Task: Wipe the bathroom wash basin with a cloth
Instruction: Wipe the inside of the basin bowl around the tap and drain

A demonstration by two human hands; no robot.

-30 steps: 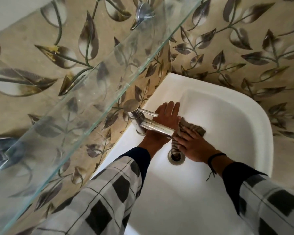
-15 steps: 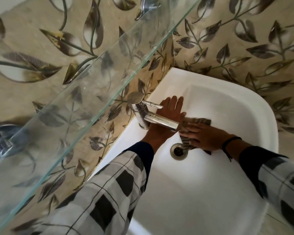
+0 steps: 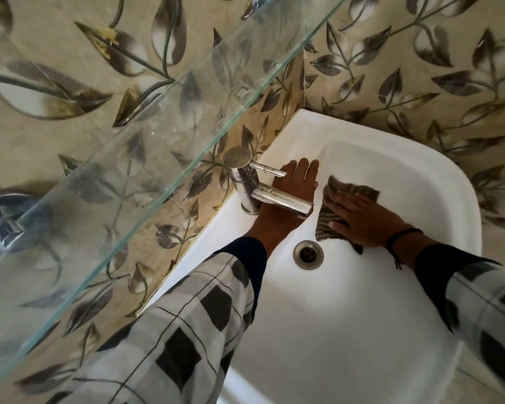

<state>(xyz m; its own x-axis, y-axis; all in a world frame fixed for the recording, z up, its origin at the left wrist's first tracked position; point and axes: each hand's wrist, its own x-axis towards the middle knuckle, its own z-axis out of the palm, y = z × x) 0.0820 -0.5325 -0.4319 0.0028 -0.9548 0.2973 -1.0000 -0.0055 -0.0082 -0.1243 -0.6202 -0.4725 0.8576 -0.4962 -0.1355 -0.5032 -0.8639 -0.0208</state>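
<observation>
Nearest the camera, two checked sleeves point(image 3: 187, 330) reach over the white wash basin point(image 3: 362, 316), whose steel drain point(image 3: 308, 254) sits in the bowl between the forearms. Just beyond the drain and to its right, the right hand point(image 3: 362, 221) lies palm down on the cloth point(image 3: 354, 190), fingers straight and slightly spread, pressing it flat against the sloping inner wall of the bowl. A black wristband point(image 3: 403, 237) circles that wrist. The cloth is a crumpled grey-brown rag with darker stripes, and its edges stick out past the fingertips and below the thumb. The left hand point(image 3: 295, 185) rests flat on the basin's back ledge with its fingers straight and close together, partly under the spout of the chrome tap point(image 3: 245, 182). Farther off, a glass shelf point(image 3: 158, 141) runs slantwise in front of the leaf-patterned wall tiles point(image 3: 420, 68). A second ago the cloth trailed down to the drain's edge with the right hand directly over the drain. Now both have slid to the right, clear of the spout tip, while the left hand has kept its place.
</observation>
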